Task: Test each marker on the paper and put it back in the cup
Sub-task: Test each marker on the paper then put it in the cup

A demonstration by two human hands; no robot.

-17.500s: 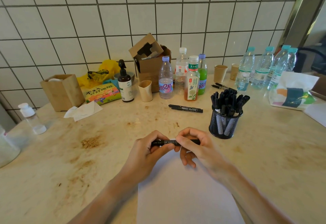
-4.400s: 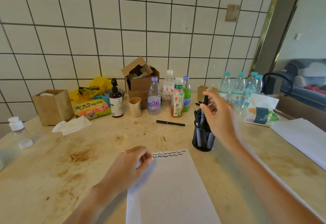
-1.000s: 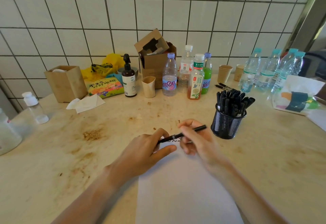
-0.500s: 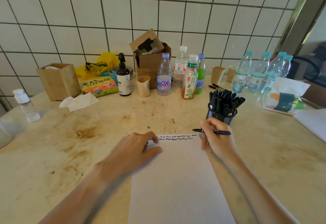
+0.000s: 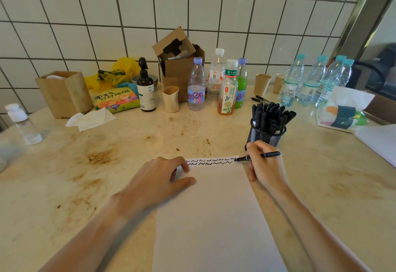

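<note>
A wooden box [image 5: 64,92] stood at the far left of the counter [image 5: 128,143] with a white object showing at its open top. Further right, an open cardboard carton [image 5: 180,66] held dark packing inserts. In front of it stood a clear bottle [image 5: 196,84], nearly drained, and a juice bottle [image 5: 227,88] about half full of amber liquid.

The left hand [image 5: 158,183] rested on the upper left corner of the paper [image 5: 214,218], fingers loosely curled and thumb extended along the sheet; a small dark object showed under the fingers, and whether they held it could not be determined. Two rows of black squiggles [image 5: 209,161] ran along the top edge.

The right hand [image 5: 264,164] pinched the marker [image 5: 257,156] between thumb and fingers, tip at the paper's upper right corner. Just behind it, the mesh cup [image 5: 265,136] was packed with black markers [image 5: 271,117] standing upright.
</note>
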